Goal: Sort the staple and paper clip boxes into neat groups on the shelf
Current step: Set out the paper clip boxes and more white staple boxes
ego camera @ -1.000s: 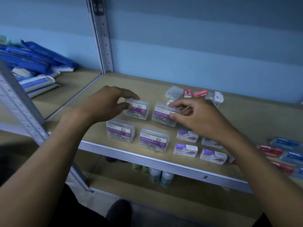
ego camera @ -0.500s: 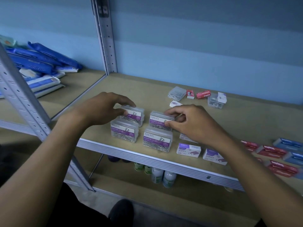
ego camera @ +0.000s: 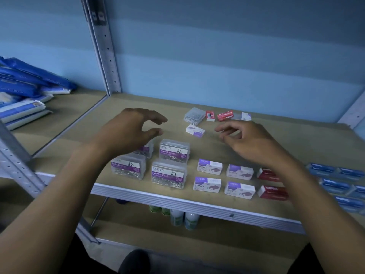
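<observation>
Four paper clip boxes (ego camera: 169, 174), one half-hidden by the left hand (ego camera: 126, 133); both hands' fingers loosely spread, empty.

rear-left paper clip box (ego camera: 146, 150) half hidden (left wrist), blue boxes (ego camera: 351, 186) — cropped

Dim light; pale blue wall (ego camera: 217, 56) behind a perforated grey metal upright (ego camera: 102, 46).

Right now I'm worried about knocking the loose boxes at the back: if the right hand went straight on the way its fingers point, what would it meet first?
Probably the white-and-purple staple box lying askew, left of the right hand; depth is unclear, so it might pass above.
</observation>
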Action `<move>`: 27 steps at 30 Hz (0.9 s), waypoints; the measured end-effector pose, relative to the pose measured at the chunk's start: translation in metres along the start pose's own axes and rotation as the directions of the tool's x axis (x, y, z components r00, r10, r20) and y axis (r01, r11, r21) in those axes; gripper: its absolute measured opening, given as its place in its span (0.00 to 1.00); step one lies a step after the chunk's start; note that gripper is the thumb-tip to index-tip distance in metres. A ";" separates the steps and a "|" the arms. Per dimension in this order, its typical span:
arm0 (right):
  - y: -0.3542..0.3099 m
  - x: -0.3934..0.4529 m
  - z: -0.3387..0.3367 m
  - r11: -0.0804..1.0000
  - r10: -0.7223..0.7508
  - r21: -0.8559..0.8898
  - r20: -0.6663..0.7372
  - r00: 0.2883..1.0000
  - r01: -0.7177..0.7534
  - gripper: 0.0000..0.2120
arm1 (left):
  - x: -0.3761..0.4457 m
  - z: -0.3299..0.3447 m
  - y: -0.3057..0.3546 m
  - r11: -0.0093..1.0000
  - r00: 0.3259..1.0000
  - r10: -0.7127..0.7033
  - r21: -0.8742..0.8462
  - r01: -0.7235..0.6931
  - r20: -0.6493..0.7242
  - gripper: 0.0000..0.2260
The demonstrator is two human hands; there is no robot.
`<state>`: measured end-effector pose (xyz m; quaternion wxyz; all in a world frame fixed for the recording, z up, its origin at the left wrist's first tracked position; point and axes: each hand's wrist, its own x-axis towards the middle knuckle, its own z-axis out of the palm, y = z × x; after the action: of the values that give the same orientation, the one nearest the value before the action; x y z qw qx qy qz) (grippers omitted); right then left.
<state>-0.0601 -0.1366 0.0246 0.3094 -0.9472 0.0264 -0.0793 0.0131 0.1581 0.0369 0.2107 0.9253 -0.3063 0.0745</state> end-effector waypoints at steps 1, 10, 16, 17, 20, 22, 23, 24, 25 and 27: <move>0.008 0.000 -0.004 1.000 0.021 -0.014 -0.003 1.000 -0.021 0.09 | 0.004 0.003 0.003 1.000 1.000 0.007 -0.004 -0.007 0.005 0.15; 0.058 0.012 -0.021 0.980 0.153 -0.120 -0.078 0.985 -0.161 0.13 | 0.037 0.031 0.026 0.996 0.992 -0.044 -0.076 0.053 0.121 0.11; 0.067 0.029 -0.020 0.975 0.131 -0.171 -0.081 0.988 -0.144 0.23 | 0.065 0.047 0.050 0.996 0.969 -0.088 0.037 0.082 0.233 0.14; 0.068 0.032 -0.019 0.975 0.135 -0.166 -0.071 0.988 -0.145 0.25 | 0.069 0.051 0.055 0.996 0.963 -0.083 0.063 0.069 0.256 0.15; 0.072 0.043 -0.013 0.970 0.173 -0.161 -0.051 0.983 -0.180 0.33 | 0.081 0.059 0.062 0.995 0.944 -0.083 0.085 0.059 0.319 0.22; 0.073 0.047 -0.009 0.955 0.215 -0.207 -0.008 0.977 -0.212 0.35 | 0.085 0.062 0.062 0.990 0.925 -0.115 0.121 0.076 0.362 0.27; 0.074 0.049 -0.008 0.948 0.228 -0.231 0.004 0.974 -0.220 0.35 | 0.087 0.062 0.062 0.986 0.913 -0.124 0.148 0.071 0.389 0.28; 0.075 0.050 -0.007 0.941 0.235 -0.251 0.009 0.972 -0.226 0.35 | 0.089 0.063 0.063 0.984 0.900 -0.126 0.166 0.061 0.417 0.29; 0.077 0.052 -0.006 0.938 0.233 -0.266 0.013 0.972 -0.221 0.35 | 0.090 0.063 0.063 0.983 0.889 -0.123 0.174 0.049 0.442 0.29; 0.080 0.053 -0.007 0.938 0.221 -0.277 0.014 0.975 -0.208 0.34 | 0.091 0.064 0.064 0.985 0.881 -0.114 0.171 0.038 0.459 0.29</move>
<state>-0.0086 -0.2103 -0.0101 0.1827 -0.9739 0.1333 -0.0193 0.0484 0.0351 0.0257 0.0602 0.9409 -0.3047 -0.1350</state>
